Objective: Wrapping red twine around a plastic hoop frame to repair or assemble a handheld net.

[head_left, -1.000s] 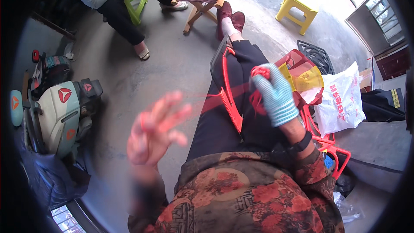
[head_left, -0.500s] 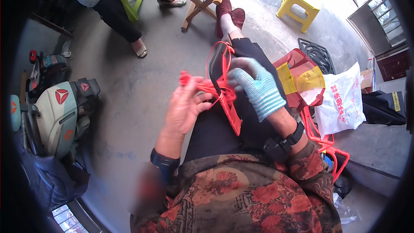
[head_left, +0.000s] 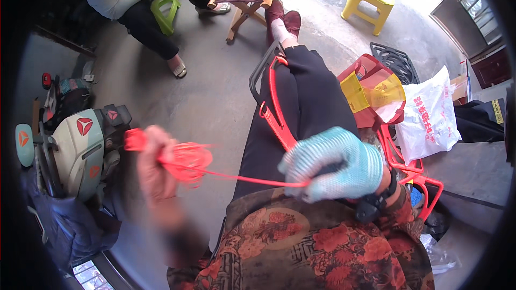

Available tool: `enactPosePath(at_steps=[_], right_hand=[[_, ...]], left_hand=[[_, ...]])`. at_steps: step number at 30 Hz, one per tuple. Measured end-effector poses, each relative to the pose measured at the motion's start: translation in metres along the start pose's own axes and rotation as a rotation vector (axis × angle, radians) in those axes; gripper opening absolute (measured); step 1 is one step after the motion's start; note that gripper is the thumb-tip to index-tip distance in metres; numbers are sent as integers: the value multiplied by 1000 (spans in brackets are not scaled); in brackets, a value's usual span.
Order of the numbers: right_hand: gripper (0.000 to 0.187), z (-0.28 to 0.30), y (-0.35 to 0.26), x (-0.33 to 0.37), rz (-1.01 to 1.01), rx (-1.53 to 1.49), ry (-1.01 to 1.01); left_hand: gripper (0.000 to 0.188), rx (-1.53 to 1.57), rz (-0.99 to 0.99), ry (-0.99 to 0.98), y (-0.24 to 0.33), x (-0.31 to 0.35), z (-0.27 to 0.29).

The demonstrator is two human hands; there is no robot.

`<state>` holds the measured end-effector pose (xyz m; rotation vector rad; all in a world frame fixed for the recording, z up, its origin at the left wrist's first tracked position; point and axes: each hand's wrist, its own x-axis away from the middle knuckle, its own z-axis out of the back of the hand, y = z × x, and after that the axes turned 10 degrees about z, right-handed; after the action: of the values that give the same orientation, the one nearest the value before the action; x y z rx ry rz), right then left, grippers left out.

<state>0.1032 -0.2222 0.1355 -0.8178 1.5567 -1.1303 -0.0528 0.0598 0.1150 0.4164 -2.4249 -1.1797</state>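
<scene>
My bare left hand (head_left: 154, 169), blurred by motion, is closed around a bundle of red cord (head_left: 189, 162) out to the left of my lap. From the bundle a single strand runs nearly straight across to my right hand (head_left: 344, 165), which wears a light blue and white knitted glove. The gloved fingers are closed on that strand near my waist. Across my dark trousers lies a metal frame (head_left: 281, 123) with a red part and a black bent tube, its lower end hidden behind the glove. Red strands are wound on its red bar.
Ahead, a wooden folding stool (head_left: 248, 1) bears a red basket of small yellow-orange things. A seated person (head_left: 141, 8) is at the far left, near a green stool (head_left: 165, 13). A yellow stool (head_left: 369, 5), bags and red frames stand right; a pale machine (head_left: 75, 150) stands left.
My left hand has swung left and down with the cord bundle, away from the frame. My right hand has come down toward my waist, and the strand between them is now stretched out.
</scene>
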Motion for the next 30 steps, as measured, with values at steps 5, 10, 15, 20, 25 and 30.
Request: enactPosePath(at_steps=[5, 10, 15, 20, 25, 30], right_hand=[[15, -17, -3, 32, -6, -130, 124], [12, -27, -21, 32, -38, -215, 176], [7, -2, -26, 21, -90, -363, 386], [31, 66, 46, -26, 182, 1174, 813], [27, 39, 83, -41, -160, 1023, 279], [18, 32, 119, -51, -128, 497, 509]], left_hand=[[22, -532, 191, -21, -87, -33, -38], [26, -625, 117, 48, -127, -44, -60], [22, -491, 145, -26, -108, -47, -46], [33, -250, 59, 37, -56, -50, -48], [15, -641, 21, 47, -77, -64, -31], [17, -682, 172, -25, -103, -75, -40]])
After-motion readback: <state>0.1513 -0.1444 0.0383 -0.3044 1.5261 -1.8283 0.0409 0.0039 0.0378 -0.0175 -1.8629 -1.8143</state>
